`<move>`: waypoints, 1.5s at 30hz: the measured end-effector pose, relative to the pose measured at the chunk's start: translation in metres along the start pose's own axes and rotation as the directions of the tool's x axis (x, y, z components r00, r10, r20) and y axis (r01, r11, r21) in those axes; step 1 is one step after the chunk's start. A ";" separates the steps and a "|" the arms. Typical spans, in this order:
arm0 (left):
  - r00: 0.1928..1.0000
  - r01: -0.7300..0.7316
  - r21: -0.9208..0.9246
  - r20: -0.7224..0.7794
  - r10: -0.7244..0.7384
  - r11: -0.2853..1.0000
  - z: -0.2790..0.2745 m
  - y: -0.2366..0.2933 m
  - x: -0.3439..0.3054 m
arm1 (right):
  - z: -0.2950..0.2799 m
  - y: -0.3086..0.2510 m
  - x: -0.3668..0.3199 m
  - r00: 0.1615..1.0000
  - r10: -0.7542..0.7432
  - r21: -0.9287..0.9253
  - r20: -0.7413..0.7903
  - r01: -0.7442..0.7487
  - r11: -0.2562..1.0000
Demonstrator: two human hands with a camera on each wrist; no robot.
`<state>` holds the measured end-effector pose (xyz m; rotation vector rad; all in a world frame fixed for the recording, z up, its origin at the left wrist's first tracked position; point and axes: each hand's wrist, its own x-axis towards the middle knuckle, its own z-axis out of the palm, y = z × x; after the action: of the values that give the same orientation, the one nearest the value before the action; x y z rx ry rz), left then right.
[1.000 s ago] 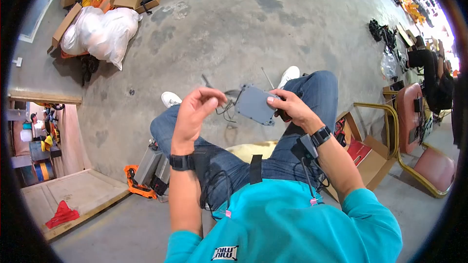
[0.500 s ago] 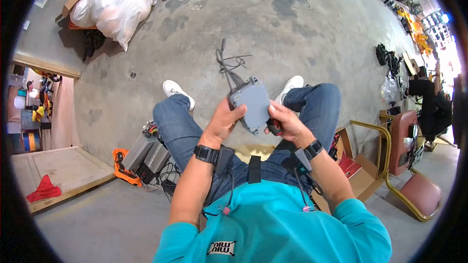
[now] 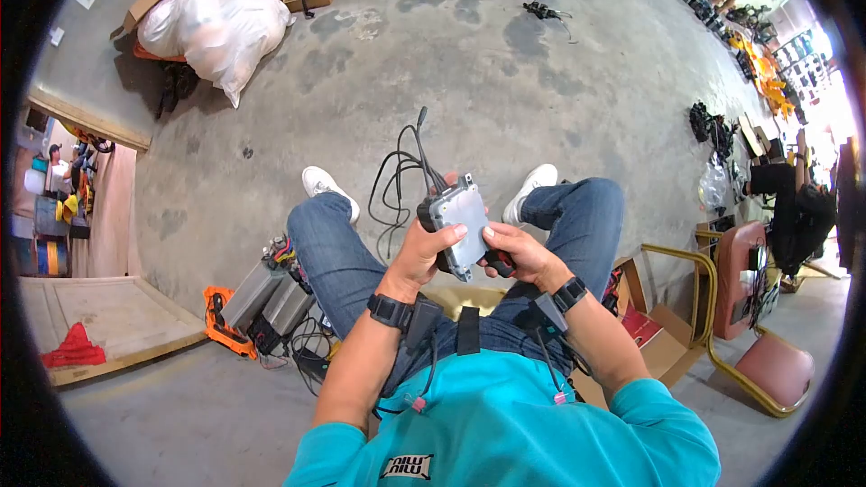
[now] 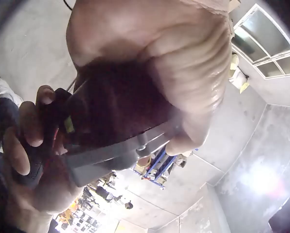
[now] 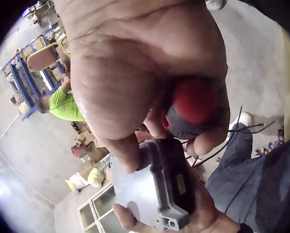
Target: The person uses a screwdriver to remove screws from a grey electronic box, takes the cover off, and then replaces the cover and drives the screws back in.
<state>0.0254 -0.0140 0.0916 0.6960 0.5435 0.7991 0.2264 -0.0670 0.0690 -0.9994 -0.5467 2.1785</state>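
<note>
A flat grey box (image 3: 460, 219) with a metal cover and screw lugs at its corners is held between both hands above the lap. My left hand (image 3: 420, 251) grips its left side, thumb on the cover and fingers behind. Black cables (image 3: 397, 176) run from the box's far end and loop over the floor. My right hand (image 3: 534, 255) curls round the red and black handle of a screwdriver (image 5: 193, 104), whose shaft is hidden. The right thumb and a finger also touch the box's edge. In the left wrist view, the dark underside of the box (image 4: 120, 107) fills the palm.
Grey metal units (image 3: 262, 298) with wires and an orange frame (image 3: 221, 320) lie on the floor by the left leg. To the right are an open cardboard box (image 3: 672, 347) and a chair (image 3: 774, 368). A white bag (image 3: 216, 32) lies far left.
The left hand, raised off the box a second ago, has come in to grip its left side. The box has turned and tilted, and its cables now trail forward and left.
</note>
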 end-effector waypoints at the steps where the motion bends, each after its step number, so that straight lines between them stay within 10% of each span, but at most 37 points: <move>1: 1.000 0.003 0.000 0.003 -0.003 1.000 0.002 0.000 -0.001 | 0.000 0.000 0.000 1.000 -0.010 -0.025 0.012 0.010 1.000; 27: 0.992 0.100 0.179 -0.092 -0.084 0.979 0.020 0.016 -0.011 | -0.005 0.005 0.000 0.997 0.001 -0.178 0.079 0.013 0.984; 45: 0.975 -0.080 0.490 -0.144 0.170 0.868 -0.024 0.020 -0.013 | -0.007 -0.014 -0.015 0.941 -0.189 -0.418 -0.282 0.057 0.907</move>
<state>-0.0074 -0.0061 0.0930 1.1356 0.8893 0.8625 0.2446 -0.0675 0.0799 -1.4597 -0.9025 1.7734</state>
